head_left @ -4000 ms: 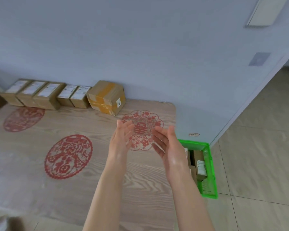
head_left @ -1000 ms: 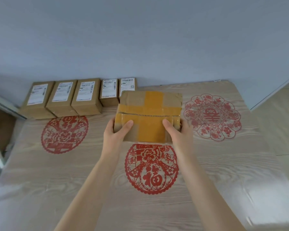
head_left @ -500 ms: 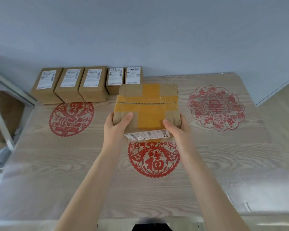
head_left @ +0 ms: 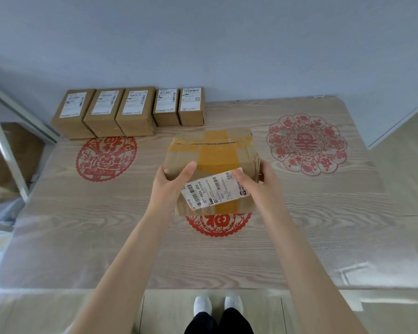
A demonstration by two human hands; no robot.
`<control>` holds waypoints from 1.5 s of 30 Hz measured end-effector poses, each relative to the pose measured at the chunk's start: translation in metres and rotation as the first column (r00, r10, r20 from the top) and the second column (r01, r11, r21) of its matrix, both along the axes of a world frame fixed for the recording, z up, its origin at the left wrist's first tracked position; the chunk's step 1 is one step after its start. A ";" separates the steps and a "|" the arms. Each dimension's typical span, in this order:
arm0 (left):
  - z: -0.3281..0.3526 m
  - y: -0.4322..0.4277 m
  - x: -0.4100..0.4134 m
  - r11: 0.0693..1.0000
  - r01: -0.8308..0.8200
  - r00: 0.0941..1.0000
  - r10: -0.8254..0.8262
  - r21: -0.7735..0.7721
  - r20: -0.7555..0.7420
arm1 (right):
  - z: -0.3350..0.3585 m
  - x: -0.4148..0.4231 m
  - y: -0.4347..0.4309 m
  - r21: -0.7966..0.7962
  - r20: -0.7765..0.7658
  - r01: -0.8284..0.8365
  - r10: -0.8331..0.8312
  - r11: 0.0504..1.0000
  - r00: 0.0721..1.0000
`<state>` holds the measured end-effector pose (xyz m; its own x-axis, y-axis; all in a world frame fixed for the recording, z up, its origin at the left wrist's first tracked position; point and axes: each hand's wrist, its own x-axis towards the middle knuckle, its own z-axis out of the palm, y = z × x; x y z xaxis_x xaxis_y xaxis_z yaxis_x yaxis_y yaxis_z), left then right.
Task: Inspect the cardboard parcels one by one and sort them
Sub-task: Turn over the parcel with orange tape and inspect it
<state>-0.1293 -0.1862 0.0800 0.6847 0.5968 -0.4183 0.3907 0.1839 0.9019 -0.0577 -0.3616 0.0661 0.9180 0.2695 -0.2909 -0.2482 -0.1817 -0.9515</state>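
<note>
Both the left hand [head_left: 173,183] and right hand [head_left: 257,183] clasp the taped cardboard parcel [head_left: 211,169] above the table [head_left: 299,237]; its split top seam could gape if tilted further.

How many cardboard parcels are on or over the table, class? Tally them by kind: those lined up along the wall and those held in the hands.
Small brown cardboard parcels with white labels, in a row by the wall: 5
Larger brown cardboard parcel with yellow tape, held in both hands: 1
Total: 6
</note>
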 end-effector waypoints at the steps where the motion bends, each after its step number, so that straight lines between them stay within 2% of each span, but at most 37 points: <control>1: -0.001 -0.001 -0.002 1.000 0.013 1.000 -0.013 0.007 -0.003 | 0.000 -0.002 -0.001 -0.017 0.015 0.020 -0.020 1.000 1.000; 5: -0.004 -0.005 -0.005 0.995 0.090 0.996 -0.089 0.051 -0.020 | -0.007 -0.005 0.003 -0.060 0.050 0.128 -0.125 0.990 0.991; 10: -0.010 0.001 -0.008 0.997 0.059 0.998 -0.059 0.046 -0.003 | -0.012 -0.018 0.010 -0.069 0.026 0.091 -0.090 0.993 0.996; 15: -0.019 0.018 -0.015 0.976 0.210 0.977 -0.212 0.056 0.028 | -0.016 -0.018 0.015 0.001 0.002 0.196 -0.196 0.981 0.981; 21: -0.044 0.026 -0.005 0.995 0.053 0.990 -0.064 0.087 0.123 | -0.031 -0.010 0.031 -0.016 0.086 0.106 -0.104 0.994 0.991; 28: -0.109 0.025 0.014 0.998 0.039 0.979 -0.048 0.051 0.198 | -0.099 0.017 0.043 0.099 0.099 0.199 -0.208 0.975 0.973; 31: -0.138 0.028 0.025 0.999 -0.014 0.968 0.005 0.036 0.250 | -0.135 0.023 0.049 0.181 0.104 0.149 -0.170 0.972 0.980; 34: -0.162 0.034 0.033 0.999 -0.040 0.949 0.034 0.013 0.314 | -0.156 0.027 0.053 0.223 0.185 0.090 -0.132 0.971 0.974; 38: -0.189 0.036 0.036 0.998 0.029 0.908 -0.048 0.052 0.415 | -0.170 0.036 0.056 0.269 0.255 0.133 -0.204 0.954 0.945; 41: -0.201 0.035 0.033 0.999 0.029 0.887 -0.042 0.035 0.461 | -0.173 0.041 0.055 0.259 0.300 0.108 -0.186 0.960 0.936; 45: -0.210 0.035 0.030 0.999 0.007 0.852 -0.027 0.039 0.522 | -0.182 0.039 0.045 0.196 0.377 -0.034 -0.044 0.980 0.925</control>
<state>-0.0991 -0.1513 -0.1302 0.8067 0.5904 0.0249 -0.1375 0.1466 0.9796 -0.0183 -0.3171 -0.1160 0.9503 0.2806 0.1353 0.1358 0.0176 -0.9906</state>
